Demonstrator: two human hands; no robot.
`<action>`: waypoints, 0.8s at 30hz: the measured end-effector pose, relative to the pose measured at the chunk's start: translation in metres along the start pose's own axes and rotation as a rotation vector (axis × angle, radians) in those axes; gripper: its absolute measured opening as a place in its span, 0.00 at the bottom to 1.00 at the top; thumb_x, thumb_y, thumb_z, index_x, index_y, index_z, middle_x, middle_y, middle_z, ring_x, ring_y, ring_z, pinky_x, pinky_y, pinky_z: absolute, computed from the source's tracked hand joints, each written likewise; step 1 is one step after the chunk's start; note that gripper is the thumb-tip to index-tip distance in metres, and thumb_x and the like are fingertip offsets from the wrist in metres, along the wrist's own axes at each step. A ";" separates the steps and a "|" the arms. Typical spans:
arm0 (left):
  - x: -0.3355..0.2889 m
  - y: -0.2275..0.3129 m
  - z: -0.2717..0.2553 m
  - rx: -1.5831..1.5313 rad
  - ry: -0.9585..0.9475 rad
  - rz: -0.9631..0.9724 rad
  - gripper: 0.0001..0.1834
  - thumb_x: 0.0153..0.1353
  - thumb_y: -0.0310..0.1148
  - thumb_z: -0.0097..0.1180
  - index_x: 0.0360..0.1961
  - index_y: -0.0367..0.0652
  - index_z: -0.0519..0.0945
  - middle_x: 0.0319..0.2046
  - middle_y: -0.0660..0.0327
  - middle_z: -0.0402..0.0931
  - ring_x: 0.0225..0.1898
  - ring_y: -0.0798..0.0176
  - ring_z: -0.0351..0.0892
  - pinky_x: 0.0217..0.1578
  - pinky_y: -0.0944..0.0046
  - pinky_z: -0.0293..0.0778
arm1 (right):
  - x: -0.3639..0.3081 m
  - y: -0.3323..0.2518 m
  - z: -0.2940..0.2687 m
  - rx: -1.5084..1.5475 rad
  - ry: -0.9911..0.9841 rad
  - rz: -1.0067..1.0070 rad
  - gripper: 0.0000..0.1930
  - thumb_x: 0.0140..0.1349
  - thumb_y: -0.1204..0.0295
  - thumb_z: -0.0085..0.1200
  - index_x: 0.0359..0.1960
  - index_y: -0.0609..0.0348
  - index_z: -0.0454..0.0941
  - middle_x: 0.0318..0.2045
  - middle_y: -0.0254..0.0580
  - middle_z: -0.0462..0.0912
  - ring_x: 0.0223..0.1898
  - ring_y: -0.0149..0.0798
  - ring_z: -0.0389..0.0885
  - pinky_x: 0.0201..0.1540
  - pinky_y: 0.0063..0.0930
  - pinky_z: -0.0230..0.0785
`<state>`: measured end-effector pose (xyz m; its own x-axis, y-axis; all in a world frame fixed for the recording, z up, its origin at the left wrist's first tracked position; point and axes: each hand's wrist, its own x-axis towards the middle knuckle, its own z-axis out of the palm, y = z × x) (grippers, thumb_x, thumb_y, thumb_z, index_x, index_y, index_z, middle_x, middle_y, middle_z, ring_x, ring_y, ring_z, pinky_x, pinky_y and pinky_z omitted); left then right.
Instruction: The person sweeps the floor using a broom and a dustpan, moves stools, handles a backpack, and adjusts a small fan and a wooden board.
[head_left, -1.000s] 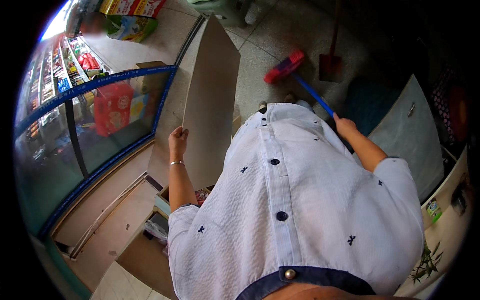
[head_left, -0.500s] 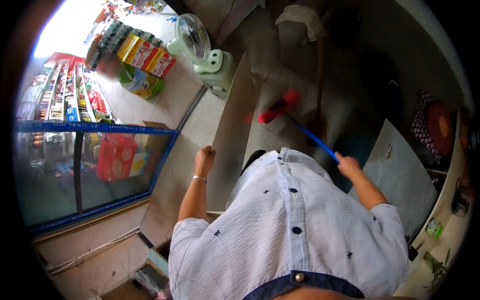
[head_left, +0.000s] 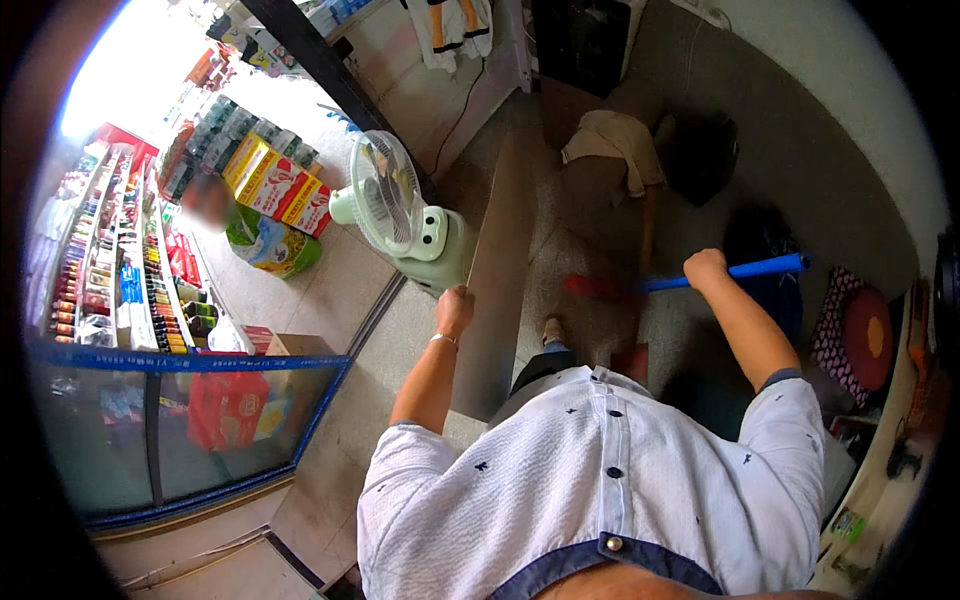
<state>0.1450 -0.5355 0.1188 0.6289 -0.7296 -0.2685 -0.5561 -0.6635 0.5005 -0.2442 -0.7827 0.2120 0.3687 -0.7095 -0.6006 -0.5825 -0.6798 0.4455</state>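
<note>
My left hand (head_left: 455, 312), a bracelet at its wrist, is closed on the edge of a tall flat board (head_left: 503, 265) that stands upright on the floor. My right hand (head_left: 706, 268) is wrapped round the blue handle (head_left: 768, 268) of a broom, held nearly level and out to the right. The broom's red head (head_left: 600, 288) is smeared by motion and lies on or close to the floor, to the right of the board. Just beyond my left hand, on the board's other side, stands a pale green fan (head_left: 440, 245).
A glass counter (head_left: 225, 430) with blue edging stands at the left, below shelves of packaged goods (head_left: 120, 270). Stacked cartons (head_left: 270, 185) sit behind the fan. A beige cloth (head_left: 615, 145) hangs over a wooden post. At the right lies a round red cushion (head_left: 865, 340).
My right hand has risen and moved away from my body, bringing the broom handle from slanted to nearly level. My left hand stays on the board's edge. The view has shifted.
</note>
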 end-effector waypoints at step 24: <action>0.311 0.175 0.022 -0.032 0.023 0.035 0.12 0.49 0.35 0.44 0.31 0.43 0.77 0.33 0.49 0.75 0.37 0.45 0.74 0.39 0.53 0.70 | 0.282 0.091 0.002 0.069 -0.270 -0.193 0.23 0.42 0.60 0.59 0.43 0.51 0.74 0.46 0.42 0.73 0.48 0.43 0.71 0.47 0.39 0.64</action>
<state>0.2313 -0.8819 0.1044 0.6222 -0.7478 -0.2314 -0.5603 -0.6319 0.5355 -0.1941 -1.0443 0.0818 0.2771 -0.4877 -0.8279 -0.5720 -0.7761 0.2657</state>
